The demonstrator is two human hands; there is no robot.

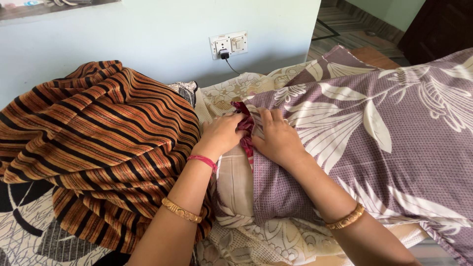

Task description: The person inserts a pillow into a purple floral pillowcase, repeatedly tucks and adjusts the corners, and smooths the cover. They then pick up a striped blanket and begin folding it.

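Between my two hands runs a strip of dark red cloth, bunched at the open edge of a purple pillow cover with pale leaf prints. My left hand is closed, its fingers curled over and pinching the red cloth from its own side, knuckles up. My right hand lies just beside it, palm down and fingers spread flat, pressing on the purple cover with its fingertips touching the red strip. Under both wrists sits a beige patterned pillow, half tucked into the cover, and below that a cream lacy sheet spreads toward me. To the outside of my left hand, touching my forearm, a heap of brown and orange striped blanket rises in thick folds. Past my fingertips a pale blue wall carries a white switch and socket plate with a black plug in it. A red thread band and gold bangle ring my left arm, another gold bangle my right.
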